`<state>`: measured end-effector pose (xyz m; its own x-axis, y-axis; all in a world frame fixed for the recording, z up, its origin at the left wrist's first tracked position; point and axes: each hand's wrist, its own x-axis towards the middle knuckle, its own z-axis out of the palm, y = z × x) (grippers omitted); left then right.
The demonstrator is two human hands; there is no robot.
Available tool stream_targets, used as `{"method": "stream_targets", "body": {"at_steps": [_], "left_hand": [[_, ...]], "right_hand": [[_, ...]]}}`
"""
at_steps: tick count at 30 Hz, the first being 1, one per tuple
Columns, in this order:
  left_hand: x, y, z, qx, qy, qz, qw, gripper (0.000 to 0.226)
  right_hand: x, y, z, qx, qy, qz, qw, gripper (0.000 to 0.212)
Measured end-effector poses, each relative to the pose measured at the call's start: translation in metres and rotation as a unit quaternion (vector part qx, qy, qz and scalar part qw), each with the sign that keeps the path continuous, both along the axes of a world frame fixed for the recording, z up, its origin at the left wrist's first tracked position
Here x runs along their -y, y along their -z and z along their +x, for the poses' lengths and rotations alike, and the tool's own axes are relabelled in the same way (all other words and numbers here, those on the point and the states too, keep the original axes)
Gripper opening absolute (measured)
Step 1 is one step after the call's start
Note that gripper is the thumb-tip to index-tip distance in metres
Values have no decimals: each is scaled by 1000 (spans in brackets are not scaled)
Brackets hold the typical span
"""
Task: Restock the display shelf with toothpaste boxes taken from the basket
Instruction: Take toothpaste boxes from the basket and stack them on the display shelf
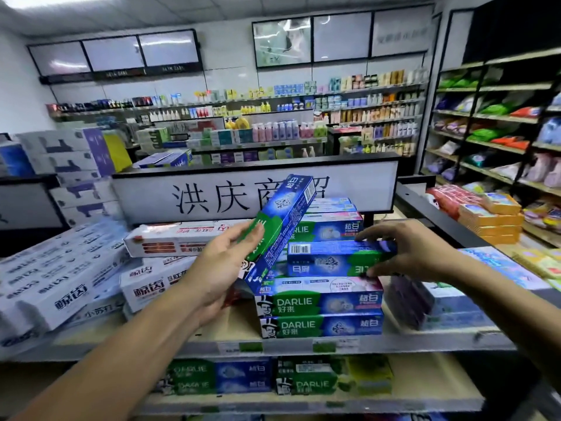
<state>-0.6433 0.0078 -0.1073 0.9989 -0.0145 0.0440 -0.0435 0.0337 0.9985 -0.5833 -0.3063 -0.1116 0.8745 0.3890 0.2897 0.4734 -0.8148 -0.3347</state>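
My left hand (223, 262) grips a blue and green Darlie toothpaste box (285, 220), tilted up and to the right above the shelf. My right hand (400, 249) pinches the right end of a second blue and green box (328, 258), which lies flat on top of a stack of Darlie boxes (321, 311) on the display shelf (288, 346). More Darlie boxes (331, 229) are stacked behind it. The basket is not in view.
White toothpaste boxes (60, 287) fill the shelf's left side, and one white and red box (182, 241) lies across them. A white sign (212, 202) stands behind the stacks. A lower shelf (303, 378) holds more Darlie boxes. Store shelves line the right and back.
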Motion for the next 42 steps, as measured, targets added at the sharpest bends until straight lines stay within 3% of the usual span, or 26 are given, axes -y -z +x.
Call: {"method": "stream_targets", "body": {"at_steps": [5,9,12,15,18,21,24,27,32,35,37,39,42], "left_hand": [[6,2,4,12,-44,-46,998,31],[4,1,8,16,-23,-57,998,35],[8,-2,10,33,15,-6,999,29],[13,-6,15,111,4,94,989,30],[16,-20,23,176,9,258,950,37],[18,-40,36,208,43,413,886,39],[24,-50,57,199,76,514,831,43],[34,-49,78,180,99,556,805,44],[44,-31,96,133,133,533,825,45],[47,-22,98,155,105,540,821,35],[50,-21,95,180,78,489,850,27],[52,-25,89,189,86,411,887,33],[60,-33,79,184,142,364,902,54]], "right_hand": [[-11,5,-2,57,-7,-9,998,61],[-14,5,-7,67,-11,3,998,61],[-15,-2,-10,57,-10,72,996,55],[-13,-3,-5,24,-5,-13,1000,61],[-12,4,-1,8,18,-84,996,73],[-6,2,0,-18,12,-47,999,67],[7,-9,-3,-101,-4,78,992,59],[14,-27,-9,-122,-19,218,968,66],[7,-56,-8,-22,-10,330,944,67],[-3,-61,-1,17,15,374,927,61],[-10,-61,3,36,41,398,916,61],[-19,-62,6,49,61,420,904,61],[-37,-68,11,62,51,444,892,59]]}}
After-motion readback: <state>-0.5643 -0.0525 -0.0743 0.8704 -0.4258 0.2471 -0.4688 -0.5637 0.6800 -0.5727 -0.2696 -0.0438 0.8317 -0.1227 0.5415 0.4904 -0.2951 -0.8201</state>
